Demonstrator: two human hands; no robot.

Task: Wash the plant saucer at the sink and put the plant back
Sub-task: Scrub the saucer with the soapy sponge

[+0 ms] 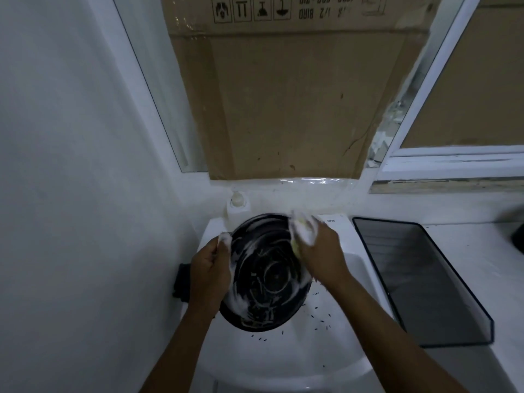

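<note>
Black saucer (266, 275), tilted over the sink (283, 361), is gripped at nine o'clock by left hand (209, 268); right hand (317, 248) clasps a soapy sponge (300, 231) at one o'clock; suds risk slippage.

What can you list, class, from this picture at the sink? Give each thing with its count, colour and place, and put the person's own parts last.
Round black plastic plant saucer: one, black with white suds, held tilted over the basin.
Yellow soapy sponge: one, yellow under foam, at the saucer's upper right rim.
White ceramic sink: one, white, bottom centre, dark specks scattered in it.
Brown cardboard sheet: one, brown, propped upright behind the sink.
Dark rectangular tray: one, grey-black, on the counter right of the sink.
White window frame: white, upper right.
Small black object: one, on the wall left of the sink; kind unclear.
Left hand: one, grip on the saucer's left rim.
Right hand: one, grip on the sponge.
</note>
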